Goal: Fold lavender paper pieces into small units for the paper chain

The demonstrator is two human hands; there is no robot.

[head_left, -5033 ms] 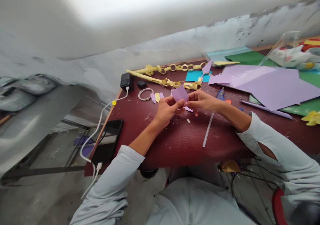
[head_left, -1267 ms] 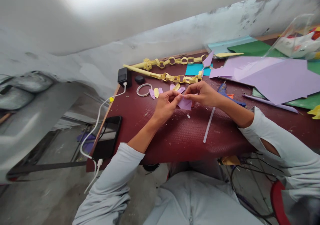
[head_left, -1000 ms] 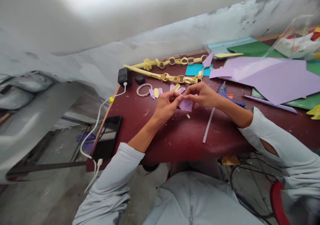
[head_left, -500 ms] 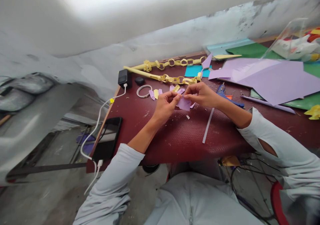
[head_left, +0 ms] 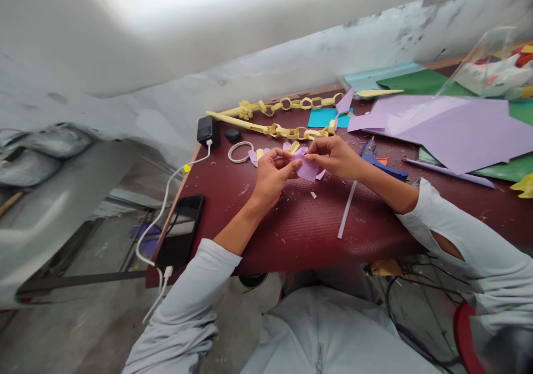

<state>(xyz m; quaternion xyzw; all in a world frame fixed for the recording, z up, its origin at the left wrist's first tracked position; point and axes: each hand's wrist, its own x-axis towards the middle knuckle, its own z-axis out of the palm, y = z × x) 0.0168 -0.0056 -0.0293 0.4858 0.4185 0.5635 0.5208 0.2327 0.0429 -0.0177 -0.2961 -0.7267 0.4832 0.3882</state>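
Between my two hands is a small piece of purple paper. My left hand pinches its left edge between thumb and fingers. At its upper right edge, my right hand grips it with thumb and forefinger. Just behind the hands lie small folded purple and yellow paper pieces, partly hidden by my fingers. A white ring of tape rests to the left of them. Below my right wrist, a narrow white strip lies on the dark red table.
Yellow paper chains stretch along the back. A blue glue gun lies right of my right hand, near large purple sheets. On the left are a black phone, a power bank and a white cable.
The purple paper has turned slightly between my fingers and shows more of its face. My left hand's fingers have shifted a little on its edge.
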